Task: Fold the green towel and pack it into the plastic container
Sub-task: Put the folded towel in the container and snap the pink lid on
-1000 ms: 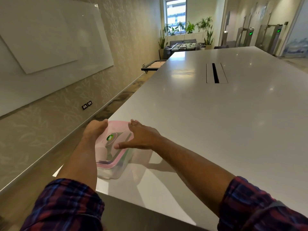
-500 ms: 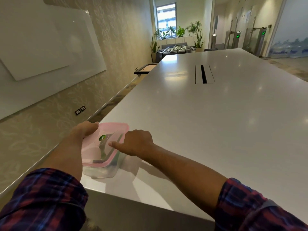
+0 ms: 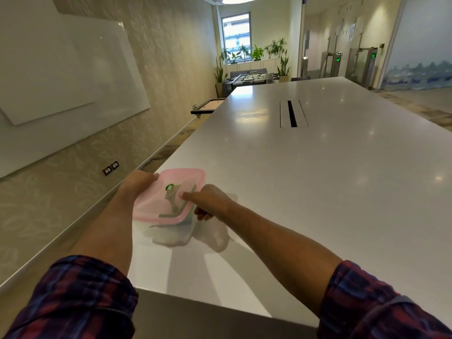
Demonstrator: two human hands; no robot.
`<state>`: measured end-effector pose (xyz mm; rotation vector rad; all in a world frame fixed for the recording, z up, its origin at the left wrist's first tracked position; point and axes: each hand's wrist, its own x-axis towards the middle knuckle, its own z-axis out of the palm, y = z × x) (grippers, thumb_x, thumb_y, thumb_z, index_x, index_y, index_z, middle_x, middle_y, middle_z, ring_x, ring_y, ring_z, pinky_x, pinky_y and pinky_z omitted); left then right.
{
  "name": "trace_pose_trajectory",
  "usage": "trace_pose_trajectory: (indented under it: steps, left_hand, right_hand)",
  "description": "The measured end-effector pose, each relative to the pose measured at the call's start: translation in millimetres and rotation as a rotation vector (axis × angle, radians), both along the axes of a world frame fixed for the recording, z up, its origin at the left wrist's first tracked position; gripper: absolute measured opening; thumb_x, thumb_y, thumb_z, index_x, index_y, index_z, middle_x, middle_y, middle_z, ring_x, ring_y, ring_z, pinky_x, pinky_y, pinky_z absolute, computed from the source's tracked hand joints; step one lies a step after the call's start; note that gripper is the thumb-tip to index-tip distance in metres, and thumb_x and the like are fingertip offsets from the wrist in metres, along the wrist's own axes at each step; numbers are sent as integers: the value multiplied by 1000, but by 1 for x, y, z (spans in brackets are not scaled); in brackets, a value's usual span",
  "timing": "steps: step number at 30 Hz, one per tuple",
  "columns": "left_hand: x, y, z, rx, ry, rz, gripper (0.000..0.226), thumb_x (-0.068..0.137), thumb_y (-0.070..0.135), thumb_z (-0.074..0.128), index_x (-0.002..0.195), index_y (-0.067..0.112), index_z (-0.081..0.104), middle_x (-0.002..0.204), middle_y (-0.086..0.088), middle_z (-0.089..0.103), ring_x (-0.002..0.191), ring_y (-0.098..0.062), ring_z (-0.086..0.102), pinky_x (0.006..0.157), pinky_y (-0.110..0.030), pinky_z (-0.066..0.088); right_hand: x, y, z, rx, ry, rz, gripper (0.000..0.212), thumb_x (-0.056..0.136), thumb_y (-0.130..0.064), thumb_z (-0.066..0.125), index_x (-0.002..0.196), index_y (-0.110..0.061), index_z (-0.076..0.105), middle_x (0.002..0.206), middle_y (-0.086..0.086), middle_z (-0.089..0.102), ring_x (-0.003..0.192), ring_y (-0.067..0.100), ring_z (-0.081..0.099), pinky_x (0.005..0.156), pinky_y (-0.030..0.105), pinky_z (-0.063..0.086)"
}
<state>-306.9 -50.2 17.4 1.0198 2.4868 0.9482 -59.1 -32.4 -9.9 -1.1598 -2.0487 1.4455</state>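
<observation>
A clear plastic container (image 3: 171, 234) stands at the near left corner of the white table (image 3: 318, 192). Its translucent pink lid (image 3: 183, 179) lies on top, with a green round sticker (image 3: 169, 187). A dull green shape, the towel (image 3: 175, 204), shows faintly through the lid. My left hand (image 3: 138, 182) grips the lid's left edge, thumb on top. My right hand (image 3: 212, 201) holds the lid's right edge, with the index finger stretched over the lid and the other fingers curled under the rim.
The container sits close to the table's left and front edges. A cable slot (image 3: 292, 113) is set in the table's middle, farther off. A whiteboard (image 3: 61, 77) hangs on the left wall. Plants (image 3: 256, 53) and a game table (image 3: 249, 78) stand at the room's far end.
My right hand went from lying flat on the lid to curling at its right edge with the index finger on top. My left hand shifted along the lid's left edge.
</observation>
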Motion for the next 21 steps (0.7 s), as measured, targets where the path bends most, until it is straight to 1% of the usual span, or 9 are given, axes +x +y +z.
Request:
trace_pose_trajectory:
  steps: [2,5,7,10,13,15,17,19,21]
  left_hand:
    - [8,8,0,22,0,-10,35,88,34,74,73,3,69,102,-21,71,89,-32,66,84,-37,51]
    - [22,17,-3,101,-112,-37,34,83,28,81,81,-6,73,84,-19,68,75,-28,61,72,-37,47]
    - [33,24,-5,164,-148,-65,30,82,23,81,87,-7,75,81,-17,66,74,-26,58,70,-36,44]
    - [49,34,-7,288,-247,-129,31,83,13,79,108,-5,74,99,-21,72,84,-28,65,81,-39,52]
    - [68,46,-6,342,-348,-138,42,85,15,78,125,6,65,119,-20,68,106,-35,68,92,-46,56]
    - [80,56,-6,358,-413,-160,46,87,16,76,130,10,61,126,-19,65,114,-36,65,94,-47,54]
    - [90,66,-7,361,-450,-171,46,89,16,73,133,12,59,130,-18,62,117,-36,63,97,-47,53]
    - [95,74,-8,359,-472,-177,46,90,14,71,134,13,58,132,-18,61,117,-36,62,95,-45,53]
    - [100,81,-11,358,-507,-184,46,91,10,69,135,11,57,133,-19,60,117,-37,62,96,-45,51]
  right_hand:
    - [8,13,8,-9,41,-71,52,93,-53,66,118,-7,63,89,8,72,66,16,68,61,27,59]
    - [20,33,13,-19,78,-161,46,91,-50,70,110,-8,62,89,8,72,66,16,68,59,26,57]
    - [27,47,13,-3,83,-212,42,90,-49,72,101,-9,62,85,8,72,64,17,68,59,27,58]
    - [36,68,12,9,90,-280,41,90,-48,73,93,-8,62,78,8,71,60,17,67,60,27,59]
    - [41,86,8,11,138,-340,43,91,-44,73,95,-1,68,74,9,72,60,19,68,73,35,64]
    - [43,96,4,23,152,-381,43,92,-41,72,98,1,70,73,9,72,59,19,69,78,37,64]
    - [47,105,1,37,145,-411,41,93,-39,72,102,1,70,73,8,71,58,17,68,76,34,64]
    - [51,115,-1,36,137,-432,40,94,-37,71,104,1,69,77,9,72,59,17,67,74,32,63]
    - [56,122,-3,21,137,-448,39,94,-36,71,106,1,68,85,12,73,63,18,68,78,34,63]
